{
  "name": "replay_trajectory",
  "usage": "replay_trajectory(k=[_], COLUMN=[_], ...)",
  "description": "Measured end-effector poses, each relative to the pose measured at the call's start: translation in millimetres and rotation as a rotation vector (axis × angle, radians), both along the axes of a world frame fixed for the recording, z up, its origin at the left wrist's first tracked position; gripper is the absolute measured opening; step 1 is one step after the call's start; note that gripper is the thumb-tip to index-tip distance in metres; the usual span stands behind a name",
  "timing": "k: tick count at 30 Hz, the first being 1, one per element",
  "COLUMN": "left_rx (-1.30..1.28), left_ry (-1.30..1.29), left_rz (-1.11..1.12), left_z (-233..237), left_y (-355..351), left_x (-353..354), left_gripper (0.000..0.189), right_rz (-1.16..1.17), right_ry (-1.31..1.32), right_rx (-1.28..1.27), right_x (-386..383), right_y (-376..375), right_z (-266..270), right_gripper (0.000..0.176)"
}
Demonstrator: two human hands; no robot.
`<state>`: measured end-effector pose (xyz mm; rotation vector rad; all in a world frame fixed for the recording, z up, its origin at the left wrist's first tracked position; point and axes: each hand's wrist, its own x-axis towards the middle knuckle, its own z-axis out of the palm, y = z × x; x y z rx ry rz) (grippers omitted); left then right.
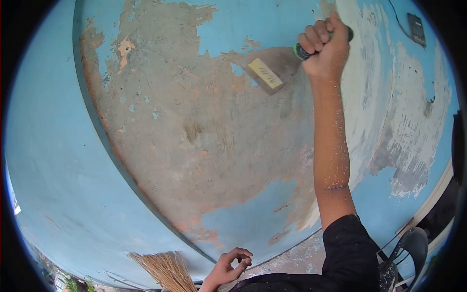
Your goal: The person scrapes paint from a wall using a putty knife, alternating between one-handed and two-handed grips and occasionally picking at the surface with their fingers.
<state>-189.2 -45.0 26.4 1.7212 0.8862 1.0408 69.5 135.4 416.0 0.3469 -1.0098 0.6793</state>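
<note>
Gripping a scraper (284,63) near the wall (219,136), right fingers (315,40) clench; left fingers (239,253) curl half-open

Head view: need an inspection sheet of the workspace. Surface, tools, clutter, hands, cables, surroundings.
Surface: wall, blue paint with a large bare grey patch; whitish streaked areas at right.
Job's things: scraper, wide blade with yellow label, black-and-green handle; blade over the wall, edge contact unclear.
Clutter: straw bristles at lower left; pale flecks on the right forearm and dark sleeve.
Hands: right hand grips the scraper handle; left hand low, fingers curled, nothing seen in it.
Cables: thin dark cable at upper right, running to a small dark box.
Surroundings: dark chair at lower right; greenery at lower left.
</note>
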Motion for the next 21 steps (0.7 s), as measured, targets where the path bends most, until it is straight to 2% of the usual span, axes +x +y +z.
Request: replay_trajectory(k=[2,4,6,7,9,10,12,13,14,16,19,20,21], left_rx=[-0.003,-0.003,-0.018,-0.021,-0.011,-0.007,0.097,-0.045,-0.05,-0.04,-0.006,-0.009,-0.037], left_ry=[-0.016,-0.044,-0.079,-0.082,-0.082,-0.078,-0.091,-0.114,-0.119,-0.171,-0.112,-0.112,-0.074], left_rz=[0.012,0.025,0.077,0.08,0.079,0.08,0.078,0.109,0.109,0.095,0.08,0.078,0.068], left_z=[-2,-7,-14,-14,-9,-8,-4,-3,-6,-11,-9,-10,-11], left_y=[-2,-3,-5,-7,-10,-11,-14,-18,-18,-17,-14,-11,-7], left_x=[-1,-5,-8,-8,-10,-11,-12,-13,-13,-14,-14,-15,-17], left_gripper=[0.02,0.02,0.021,0.021,0.021,0.021,0.02,0.022,0.022,0.023,0.026,0.026,0.023], right_rz=[-0.087,-0.018,-0.119,-0.117,-0.003,-0.002,-0.016,-0.056,-0.071,-0.154,-0.146,-0.154,-0.074], right_ry=[0.047,0.135,0.088,0.086,-0.09,-0.086,0.103,0.174,0.116,0.102,0.018,0.116,0.095], right_rx=[0.116,0.239,0.056,0.052,-0.001,0.002,0.23,0.244,0.118,0.077,0.172,0.222,0.203], right_x=[14,45,25,7,-20,-11,25,33,26,5,29,41,47], right_y=[-15,-21,8,6,-1,-8,-22,-20,-4,-9,-22,-23,-9], right_z=[3,8,11,9,2,2,6,7,5,11,13,15,15], right_gripper=[0.028,0.029,0.03,0.03,0.03,0.03,0.031,0.031,0.032,0.03,0.031,0.031,0.032])
